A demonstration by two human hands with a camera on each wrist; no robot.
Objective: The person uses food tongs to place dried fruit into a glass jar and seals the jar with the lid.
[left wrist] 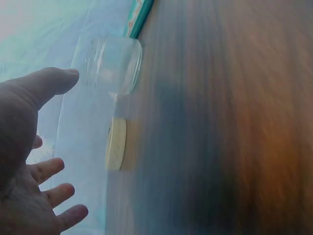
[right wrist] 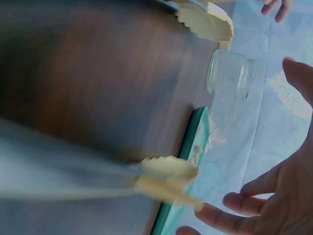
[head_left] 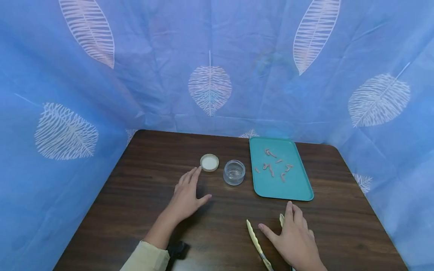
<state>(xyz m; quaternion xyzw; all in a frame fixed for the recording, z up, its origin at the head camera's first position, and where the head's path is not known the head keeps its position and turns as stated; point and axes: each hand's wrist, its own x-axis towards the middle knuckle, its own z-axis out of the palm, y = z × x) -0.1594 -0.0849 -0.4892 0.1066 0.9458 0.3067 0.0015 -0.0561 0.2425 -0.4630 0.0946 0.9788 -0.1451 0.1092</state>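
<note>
My left hand [head_left: 184,197] is spread above the table, holding nothing, its fingertips close to a round lid [head_left: 209,163] with a white inside. A clear glass jar [head_left: 234,173] stands to the right of the lid. In the left wrist view the thumb overlaps the edge of the jar [left wrist: 115,63]. My right hand [head_left: 298,237] hovers with parted fingers over a pair of tongs [head_left: 255,237]. Metal arms and cream, scalloped tips [right wrist: 168,169] of the tongs show spread apart in the right wrist view. The hand hides part of them in the head view.
A teal tray [head_left: 285,190] at the back right bears several small pink, worm-like pieces [head_left: 271,170]. A dark object [head_left: 178,250] is beside the left sleeve. Blue cloth [head_left: 210,37] with white leaf prints surrounds the dark wooden table [head_left: 142,180].
</note>
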